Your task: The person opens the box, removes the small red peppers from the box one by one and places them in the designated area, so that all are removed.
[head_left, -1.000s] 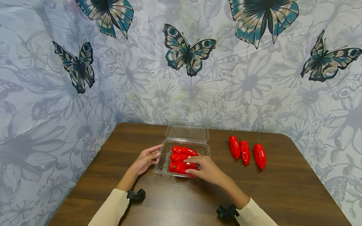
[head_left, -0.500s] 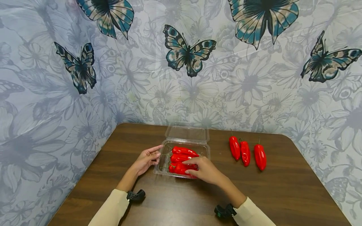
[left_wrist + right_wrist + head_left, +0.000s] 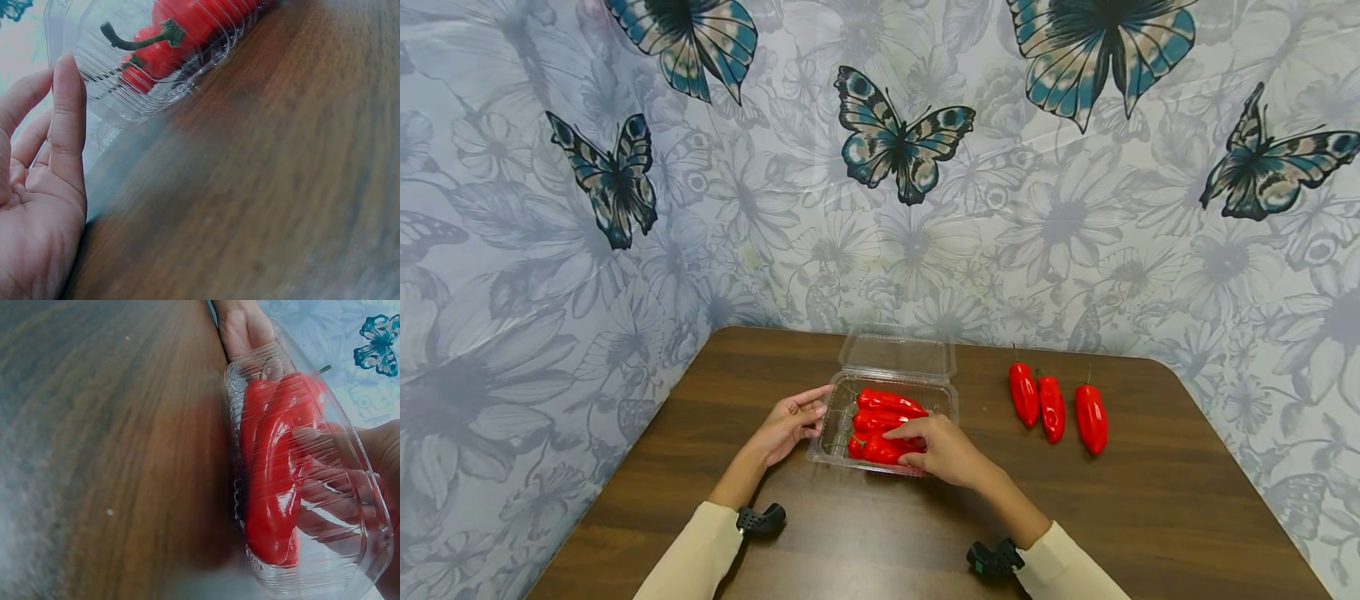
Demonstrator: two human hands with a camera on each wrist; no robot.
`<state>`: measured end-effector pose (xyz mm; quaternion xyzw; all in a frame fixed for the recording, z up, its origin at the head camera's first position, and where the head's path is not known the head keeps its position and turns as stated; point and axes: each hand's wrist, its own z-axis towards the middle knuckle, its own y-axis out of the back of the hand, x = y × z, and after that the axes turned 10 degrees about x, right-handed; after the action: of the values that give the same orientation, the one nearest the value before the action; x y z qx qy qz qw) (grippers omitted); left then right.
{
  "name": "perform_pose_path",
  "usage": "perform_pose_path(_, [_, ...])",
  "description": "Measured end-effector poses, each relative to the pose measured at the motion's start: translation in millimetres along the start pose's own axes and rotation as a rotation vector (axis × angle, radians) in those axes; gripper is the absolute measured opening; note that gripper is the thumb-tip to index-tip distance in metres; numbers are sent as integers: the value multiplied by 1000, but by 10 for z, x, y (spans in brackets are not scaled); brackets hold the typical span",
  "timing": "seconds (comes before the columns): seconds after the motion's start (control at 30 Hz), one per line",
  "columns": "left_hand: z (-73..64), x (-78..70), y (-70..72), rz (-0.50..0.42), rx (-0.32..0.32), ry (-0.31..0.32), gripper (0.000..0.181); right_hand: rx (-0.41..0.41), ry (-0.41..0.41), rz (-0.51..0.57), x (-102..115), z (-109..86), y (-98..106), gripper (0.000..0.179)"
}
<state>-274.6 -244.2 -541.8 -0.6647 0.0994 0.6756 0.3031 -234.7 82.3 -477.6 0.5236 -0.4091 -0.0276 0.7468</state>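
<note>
Several glossy red chili peppers lie crosswise in a clear plastic clamshell container, lid raised at the back. My left hand holds the container's left rim between thumb and fingers; in the left wrist view, fingertips meet its ribbed wall. My right hand reaches in from the right. Its thumb and fingers grip the nearest chili pepper, whose right end they hide. Through the wall in the right wrist view, the fingers lie beside the red peppers. Three more chili peppers lie on the table to the right.
The brown wooden table carries all of this. Behind the raised clear lid hangs a butterfly-patterned cloth, which also covers the left side. Black wrist cameras are strapped over both cuffs.
The right hand has shifted slightly left, with thumb and fingers drawn closer around the nearest chili pepper. The left hand and the container have stayed in place.
</note>
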Motion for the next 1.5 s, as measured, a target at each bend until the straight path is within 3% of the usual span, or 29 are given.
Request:
perform_pose_path(0.67, [-1,25,25,18,7,-5,54,-83,78,47,-51,-16,10,37])
perform_pose_path(0.87, [-14,26,21,28,14,-5,54,-93,75,116,-34,-51,62,37])
perform_pose_path(1.13, [3,16,21,18,40,-35,53,-113,95,140,-52,-57,162,38])
perform_pose_path(1.5, [17,19,34,16,32,-26,53,-155,88,142,-108,-85,262,38])
